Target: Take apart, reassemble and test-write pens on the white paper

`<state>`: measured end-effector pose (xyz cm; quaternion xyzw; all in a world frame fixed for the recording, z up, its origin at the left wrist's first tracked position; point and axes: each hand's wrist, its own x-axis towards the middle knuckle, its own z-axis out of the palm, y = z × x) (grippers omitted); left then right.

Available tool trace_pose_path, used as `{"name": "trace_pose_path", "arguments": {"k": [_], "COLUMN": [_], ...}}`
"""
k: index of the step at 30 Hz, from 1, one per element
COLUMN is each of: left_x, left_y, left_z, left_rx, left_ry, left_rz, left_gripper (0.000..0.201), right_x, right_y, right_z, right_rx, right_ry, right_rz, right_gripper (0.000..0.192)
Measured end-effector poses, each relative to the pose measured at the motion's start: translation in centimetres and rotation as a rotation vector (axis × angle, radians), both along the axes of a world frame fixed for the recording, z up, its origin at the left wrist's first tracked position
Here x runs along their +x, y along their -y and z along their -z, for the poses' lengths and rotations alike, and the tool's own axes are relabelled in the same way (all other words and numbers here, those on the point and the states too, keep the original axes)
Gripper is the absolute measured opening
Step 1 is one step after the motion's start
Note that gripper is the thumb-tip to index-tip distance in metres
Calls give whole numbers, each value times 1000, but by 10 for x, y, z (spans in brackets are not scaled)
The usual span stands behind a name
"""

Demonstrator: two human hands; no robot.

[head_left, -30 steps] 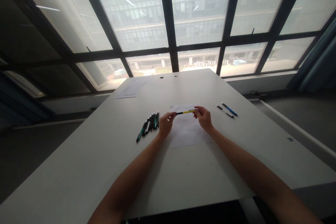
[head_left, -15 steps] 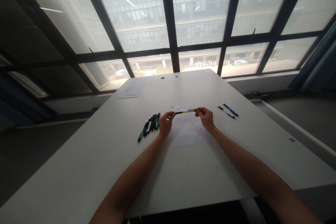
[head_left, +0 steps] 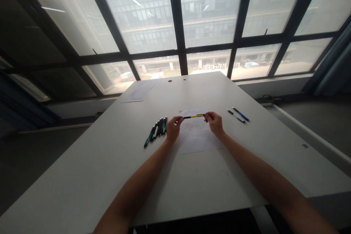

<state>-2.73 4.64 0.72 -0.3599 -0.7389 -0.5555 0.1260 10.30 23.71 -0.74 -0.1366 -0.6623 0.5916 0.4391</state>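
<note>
Nothing has shifted: left hand (head_left: 173, 129) and right hand (head_left: 215, 124) pinch the yellow pen (head_left: 194, 116) (level) between them.

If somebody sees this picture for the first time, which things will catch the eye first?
First, the yellow and black pen, held level at its two ends by the left hand and the right hand above a white sheet in the middle of the table. A row of dark pens lies left of the hands, and two pens lie to the right.
</note>
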Motion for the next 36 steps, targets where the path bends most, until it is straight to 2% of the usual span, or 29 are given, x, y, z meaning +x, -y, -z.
{"name": "trace_pose_path", "arguments": {"k": [36], "left_x": [4], "left_y": [1], "left_z": [-5], "left_rx": [-14], "left_ry": [13], "left_rz": [50], "left_gripper": [18], "right_x": [-2], "right_y": [-4], "right_z": [5], "right_rx": [24], "right_ry": [17], "right_rz": [23], "right_gripper": [30]}}
